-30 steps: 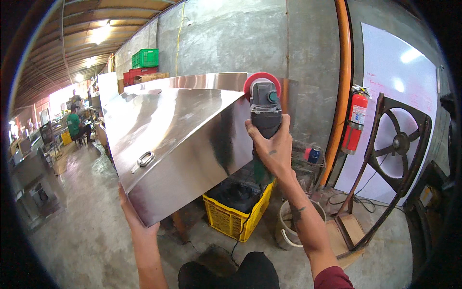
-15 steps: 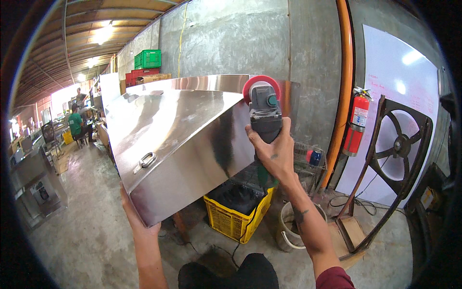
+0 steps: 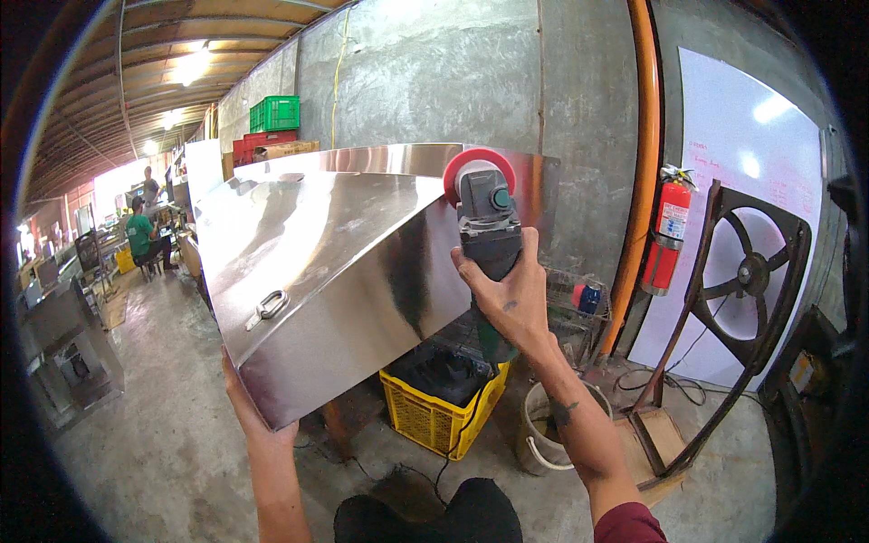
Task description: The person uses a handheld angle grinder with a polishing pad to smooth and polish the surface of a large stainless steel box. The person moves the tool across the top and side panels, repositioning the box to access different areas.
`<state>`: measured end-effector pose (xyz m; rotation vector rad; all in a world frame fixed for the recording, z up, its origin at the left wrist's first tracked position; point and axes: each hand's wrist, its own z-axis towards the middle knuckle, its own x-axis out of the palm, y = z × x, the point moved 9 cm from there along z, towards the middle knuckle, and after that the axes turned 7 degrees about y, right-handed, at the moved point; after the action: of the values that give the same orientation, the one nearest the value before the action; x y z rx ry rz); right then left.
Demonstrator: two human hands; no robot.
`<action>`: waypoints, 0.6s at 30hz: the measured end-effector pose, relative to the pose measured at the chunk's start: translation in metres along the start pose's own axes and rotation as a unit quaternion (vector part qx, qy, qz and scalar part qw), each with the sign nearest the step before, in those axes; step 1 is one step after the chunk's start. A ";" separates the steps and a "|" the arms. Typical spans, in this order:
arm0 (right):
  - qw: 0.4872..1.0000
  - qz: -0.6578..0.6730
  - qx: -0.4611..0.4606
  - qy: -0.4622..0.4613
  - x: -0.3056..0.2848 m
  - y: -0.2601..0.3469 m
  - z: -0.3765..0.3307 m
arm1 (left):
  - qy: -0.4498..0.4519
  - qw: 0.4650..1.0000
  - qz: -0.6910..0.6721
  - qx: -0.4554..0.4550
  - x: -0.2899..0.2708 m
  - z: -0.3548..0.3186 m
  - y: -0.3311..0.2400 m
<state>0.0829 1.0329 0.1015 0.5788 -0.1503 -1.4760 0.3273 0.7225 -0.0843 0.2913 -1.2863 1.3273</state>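
A shiny, angular sheet-metal housing (image 3: 353,317) fills the middle, with a small oval metal ring fitting (image 3: 268,309) on its upper face. My left hand (image 3: 262,421) grips its lower near corner; part of the fingers is hidden behind the metal. Wrapped round the dark body of an angle grinder (image 3: 490,244) is my right hand (image 3: 514,303). The grinder's pink-red disc (image 3: 478,155) is at the housing's far right upper edge; whether it touches the metal I cannot tell. Dark streaks mark the brushed side face.
Below the housing stands a yellow crate (image 3: 425,412) with dark contents, beside a white bucket (image 3: 543,448). To the right are a rusty fan frame (image 3: 751,271), a fire extinguisher (image 3: 668,226) and an orange pipe (image 3: 644,136). A cable runs along the floor. Two people are far left.
The grinder and my right hand have shifted slightly left and down along the housing's edge. My left hand keeps its hold on the corner.
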 end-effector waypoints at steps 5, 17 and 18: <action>0.999 0.000 0.042 -0.006 -0.009 -0.010 0.009 | -0.001 1.000 -0.013 0.001 -0.003 0.003 0.003; 0.999 0.023 0.012 0.028 -0.007 0.007 0.003 | 0.021 0.999 -0.018 0.017 -0.010 0.004 0.003; 0.999 0.020 0.016 0.022 -0.009 0.003 0.007 | 0.016 1.000 -0.010 0.014 -0.009 0.004 0.003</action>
<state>0.0815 1.0393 0.1107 0.6292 -0.1510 -1.4230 0.3254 0.7157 -0.0912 0.3008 -1.2354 1.3290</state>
